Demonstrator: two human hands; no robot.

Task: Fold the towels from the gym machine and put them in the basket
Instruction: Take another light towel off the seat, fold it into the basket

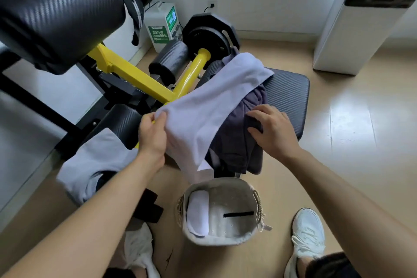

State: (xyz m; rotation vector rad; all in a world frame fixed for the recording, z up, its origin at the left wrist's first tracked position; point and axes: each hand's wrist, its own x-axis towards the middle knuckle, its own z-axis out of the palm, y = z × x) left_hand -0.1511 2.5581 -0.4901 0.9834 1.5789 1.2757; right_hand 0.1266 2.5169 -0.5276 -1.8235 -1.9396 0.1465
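Observation:
A pale lilac towel (209, 101) lies stretched across the black padded seat (291, 92) of the gym machine. My left hand (152, 135) pinches the towel's near left corner. Under the towel sits a dark purple-grey towel (239, 137), and my right hand (274, 130) rests on it, fingers spread and slightly bent over its edge. A second lilac towel (94, 165) hangs over a roller pad at the lower left. The grey fabric basket (239, 184) stands on the floor below the seat, with one folded lilac towel (198, 214) inside along its left wall.
Yellow frame bars (135, 74) and black roller pads (56, 13) crowd the left and upper left. A black weight plate (209, 34) and a white-green box (164, 25) stand by the wall. My white shoes (309, 235) flank the basket on the wooden floor.

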